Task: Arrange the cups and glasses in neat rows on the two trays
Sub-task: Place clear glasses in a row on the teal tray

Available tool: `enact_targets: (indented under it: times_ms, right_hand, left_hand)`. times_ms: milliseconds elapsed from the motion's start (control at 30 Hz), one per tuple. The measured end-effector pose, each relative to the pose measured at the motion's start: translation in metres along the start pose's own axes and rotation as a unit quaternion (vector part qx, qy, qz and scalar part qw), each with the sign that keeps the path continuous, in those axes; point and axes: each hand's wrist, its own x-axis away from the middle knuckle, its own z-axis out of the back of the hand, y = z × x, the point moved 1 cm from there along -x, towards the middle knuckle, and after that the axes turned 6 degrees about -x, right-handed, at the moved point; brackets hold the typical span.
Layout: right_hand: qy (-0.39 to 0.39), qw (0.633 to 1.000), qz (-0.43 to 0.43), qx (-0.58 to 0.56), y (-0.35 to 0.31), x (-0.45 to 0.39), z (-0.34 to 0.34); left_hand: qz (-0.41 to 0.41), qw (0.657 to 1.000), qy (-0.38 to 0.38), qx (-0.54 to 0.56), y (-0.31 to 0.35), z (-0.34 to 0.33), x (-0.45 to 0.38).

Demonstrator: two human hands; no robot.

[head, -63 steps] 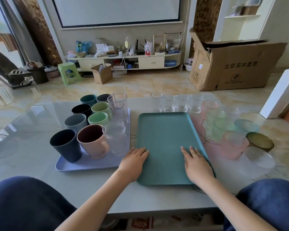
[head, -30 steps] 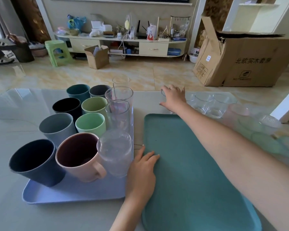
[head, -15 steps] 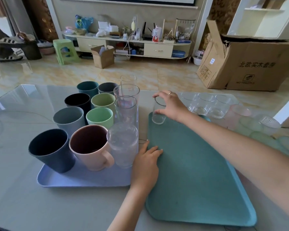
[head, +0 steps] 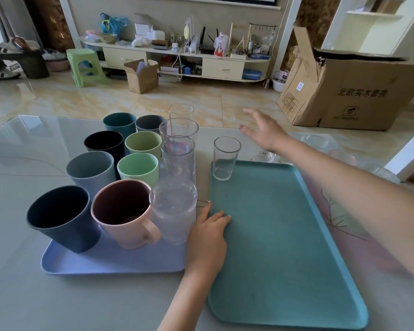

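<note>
Glossy counter, two trays — one glass (head: 225,158) upright in the green tray's (head: 273,235) far-left corner. Right hand (head: 264,132) hovers empty, fingers spread, nearest the glasses (head: 320,142) to its right — left hand (head: 209,235) lies flat on the tray edge.

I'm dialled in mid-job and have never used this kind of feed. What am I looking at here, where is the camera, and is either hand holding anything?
There is no machine: a person works with bare hands, and the single camera sits on their head, looking forward and down at a glass-topped table. The left hand lies flat on the near-left edge of the teal tray, holding nothing. The right hand is open in the air beyond the tray, empty too. One clear glass stands upright in the teal tray's far-left corner. The lilac tray on the left carries coloured cups and tall glasses in three rows. More glasses wait on the table to the right, partly hidden by the arm.
</note>
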Motion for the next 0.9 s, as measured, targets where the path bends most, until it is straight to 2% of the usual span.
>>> enact_targets:
  times_ms: [67, 133, 267, 333, 433, 667, 900]
  right_hand:
    - [-0.028, 0.986, -0.052, 0.156, 0.023, -0.007, 0.017]
    - [-0.082, 0.962, -0.094, 0.244, 0.042, -0.011, 0.022]
    - [-0.14, 0.936, -0.151, 0.285, 0.061, -0.02, 0.014]
    - [-0.134, 0.935, -0.153, 0.292, 0.068, -0.022, 0.007]
    - [-0.071, 0.952, -0.122, 0.273, 0.078, -0.024, 0.0]
    - [-0.029, 0.989, -0.079, 0.122, 0.076, -0.024, -0.003]
    - [0.055, 0.998, -0.041, 0.001, 0.06, 0.02, 0.012]
  left_hand:
    - [0.002, 1.0, 0.002, -0.002, 0.0, 0.0, 0.0]
    - [0.0, 1.0, 0.001, -0.005, 0.001, 0.0, 0.002]
    - [-0.004, 1.0, 0.001, -0.007, 0.001, 0.0, 0.001]
    - [-0.004, 1.0, 0.002, -0.007, 0.0, 0.0, 0.001]
    - [-0.002, 1.0, 0.003, -0.003, 0.0, -0.001, 0.0]
    - [0.001, 1.0, 0.006, -0.003, 0.001, -0.001, 0.0]
    - [-0.002, 1.0, 0.006, -0.003, 0.002, 0.0, 0.0]
